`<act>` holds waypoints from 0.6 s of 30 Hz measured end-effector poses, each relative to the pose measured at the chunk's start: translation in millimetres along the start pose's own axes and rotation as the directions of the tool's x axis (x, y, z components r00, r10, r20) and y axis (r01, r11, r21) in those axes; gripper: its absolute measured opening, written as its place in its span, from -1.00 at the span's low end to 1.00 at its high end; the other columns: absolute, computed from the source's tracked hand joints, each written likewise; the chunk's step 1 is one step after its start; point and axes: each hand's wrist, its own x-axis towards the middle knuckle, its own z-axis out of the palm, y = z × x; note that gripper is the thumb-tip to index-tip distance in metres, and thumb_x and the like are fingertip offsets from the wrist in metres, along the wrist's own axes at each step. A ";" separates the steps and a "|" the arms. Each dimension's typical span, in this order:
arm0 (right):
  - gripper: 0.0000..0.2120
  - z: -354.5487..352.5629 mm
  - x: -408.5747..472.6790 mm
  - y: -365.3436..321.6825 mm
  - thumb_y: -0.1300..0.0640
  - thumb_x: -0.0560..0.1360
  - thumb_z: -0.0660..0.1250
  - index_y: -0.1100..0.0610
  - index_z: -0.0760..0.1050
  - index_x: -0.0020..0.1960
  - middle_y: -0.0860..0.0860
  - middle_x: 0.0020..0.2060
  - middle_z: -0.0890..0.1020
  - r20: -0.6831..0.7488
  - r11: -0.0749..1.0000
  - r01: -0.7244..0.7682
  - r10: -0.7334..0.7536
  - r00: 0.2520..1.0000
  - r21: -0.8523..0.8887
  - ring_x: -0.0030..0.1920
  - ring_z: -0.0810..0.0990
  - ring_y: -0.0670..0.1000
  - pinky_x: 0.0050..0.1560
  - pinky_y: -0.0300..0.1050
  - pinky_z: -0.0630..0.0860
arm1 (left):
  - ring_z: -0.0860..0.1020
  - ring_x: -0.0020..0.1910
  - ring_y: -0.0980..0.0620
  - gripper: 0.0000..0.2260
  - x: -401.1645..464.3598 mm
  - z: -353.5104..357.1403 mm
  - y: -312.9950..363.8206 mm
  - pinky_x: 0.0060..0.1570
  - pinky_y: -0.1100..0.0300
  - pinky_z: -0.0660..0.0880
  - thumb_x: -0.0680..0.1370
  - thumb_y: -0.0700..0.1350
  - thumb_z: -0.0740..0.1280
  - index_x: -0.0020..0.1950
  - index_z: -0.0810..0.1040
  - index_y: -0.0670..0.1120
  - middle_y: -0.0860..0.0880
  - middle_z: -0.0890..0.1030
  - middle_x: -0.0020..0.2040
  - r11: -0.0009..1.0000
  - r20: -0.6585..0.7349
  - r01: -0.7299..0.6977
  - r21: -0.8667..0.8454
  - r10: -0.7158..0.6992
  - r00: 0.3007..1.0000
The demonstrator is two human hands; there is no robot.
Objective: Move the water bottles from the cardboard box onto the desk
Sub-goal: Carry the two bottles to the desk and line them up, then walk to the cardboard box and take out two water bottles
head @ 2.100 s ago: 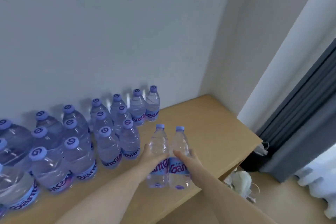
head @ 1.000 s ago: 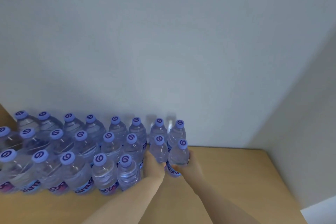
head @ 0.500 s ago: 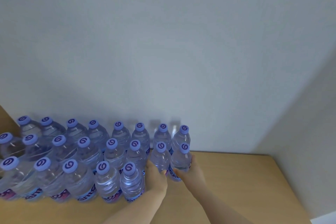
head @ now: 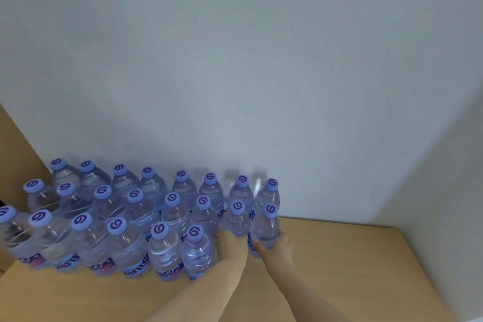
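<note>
- Desk point(head: 339, 256) is spanning the bottom of the frame, against the wall point(head: 235, 60).
- Bottle block point(head: 117, 217) is sitting lower left in tight rows, probably to save surface.
- Left hand point(head: 231, 242) is gripping one bottle point(head: 236, 219), lower centre; right hand point(head: 274, 244) is gripping its neighbour point(head: 266, 225). Hands close together, each clamped on its own bottle.
- Both bottles are standing upright at the block's right end, extending the middle row.
- Cardboard box: not in view.
</note>
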 end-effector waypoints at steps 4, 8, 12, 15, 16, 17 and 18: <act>-0.53 1.3 -16.4 10.8 0.11 0.53 0.33 0.25 0.28 0.36 0.06 0.16 0.36 0.057 0.987 -0.040 0.049 0.997 -0.158 0.26 0.38 0.12 0.11 -0.10 0.40 | 0.53 0.11 -0.29 -0.72 -16.4 -0.4 -1.4 0.04 -0.04 0.46 0.50 -0.28 0.34 0.12 0.42 -0.41 -0.36 0.56 0.07 0.994 -0.071 0.071 -0.087 -0.077 0.995; -0.54 -7.9 -30.7 16.7 0.07 0.59 0.22 0.24 0.28 0.42 0.13 0.29 0.44 0.205 0.962 -0.034 0.092 0.975 -0.271 0.08 0.49 0.04 0.06 -0.17 0.41 | 0.53 0.07 -0.26 -0.95 -28.4 -4.9 -16.0 0.04 -0.03 0.47 0.54 -0.31 0.23 -0.12 0.42 -0.25 -0.28 0.54 -0.09 0.999 -0.004 0.005 -0.035 -0.005 1.000; -0.55 -13.4 -40.8 10.0 0.09 0.59 0.22 0.24 0.29 0.42 0.11 0.28 0.46 0.334 0.948 0.060 0.050 0.941 -0.312 0.13 0.48 0.01 0.12 -0.18 0.38 | 0.44 -0.24 0.03 -0.86 -46.6 -13.8 -38.0 -0.28 0.25 0.34 0.57 -0.28 0.17 -0.17 0.37 -0.11 -0.01 0.38 -0.29 0.989 0.162 -0.013 0.145 -0.011 0.987; -0.88 -10.9 -51.5 3.4 0.11 0.56 0.23 0.14 0.44 0.04 0.04 -0.07 0.49 0.425 0.908 0.154 0.029 0.905 -0.390 -0.13 0.44 -0.04 -0.07 -0.19 0.31 | 0.44 -0.18 -0.03 -0.89 -65.0 -33.3 -59.6 -0.20 0.20 0.36 0.54 -0.27 0.19 -0.14 0.39 -0.09 -0.01 0.40 -0.31 0.973 0.210 -0.003 0.232 -0.047 0.976; -0.89 -7.1 -56.2 1.4 0.13 0.54 0.23 0.12 0.37 -0.14 0.02 -0.22 0.41 0.451 0.890 0.196 0.012 0.892 -0.411 -0.25 0.37 -0.05 -0.16 -0.19 0.26 | 0.47 -0.20 -0.07 -0.87 -69.3 -42.2 -68.4 -0.17 0.14 0.38 0.54 -0.27 0.18 -0.18 0.43 -0.12 -0.06 0.45 -0.31 0.972 0.197 0.006 0.234 -0.054 0.979; -0.79 -2.1 -61.0 0.3 0.13 0.53 0.24 0.10 0.28 -0.24 0.02 -0.30 0.32 0.487 0.861 0.243 0.006 0.873 -0.447 -0.30 0.30 -0.04 -0.24 -0.18 0.22 | 0.53 -0.17 -0.12 -0.87 -73.2 -52.5 -77.6 -0.13 0.10 0.42 0.54 -0.26 0.18 -0.16 0.49 -0.16 -0.13 0.53 -0.25 0.973 0.171 0.023 0.230 -0.063 0.983; -0.75 4.0 -67.7 -1.2 0.13 0.53 0.24 0.10 0.24 -0.27 0.02 -0.32 0.29 0.525 0.830 0.290 0.004 0.851 -0.477 -0.30 0.27 -0.04 -0.29 -0.15 0.19 | 0.57 -0.05 -0.15 -0.85 -77.5 -64.7 -87.3 -0.04 0.09 0.46 0.56 -0.23 0.19 -0.04 0.55 -0.21 -0.20 0.59 -0.11 0.971 0.128 0.048 0.234 -0.079 0.989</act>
